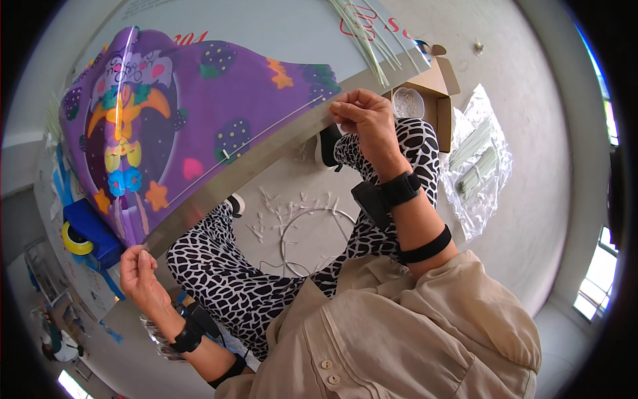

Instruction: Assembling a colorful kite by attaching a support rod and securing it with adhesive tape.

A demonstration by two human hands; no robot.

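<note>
A glossy purple printed sheet (199, 106) with a colourful character, stars and dotted shapes lies over the table in front of me. Along its near edge runs a thin white rod (259, 134) with a small white clip (225, 154) on it. My left hand (142, 279) pinches the sheet's near left corner between thumb and fingers. At the right end of the rod, beside the sheet's right corner, my right hand (371, 123) is closed in a pinch. What its fingertips hold is too small to tell.
Blue tape dispenser (100, 243) stands by the left corner. Several thin pale rods (372, 46) lie at the table's far right. A cardboard box (435, 100) with a white bowl (408, 104) is right of my knee; bagged rods (478, 159) lie on the floor. A coiled cord (282, 239) lies between my legs.
</note>
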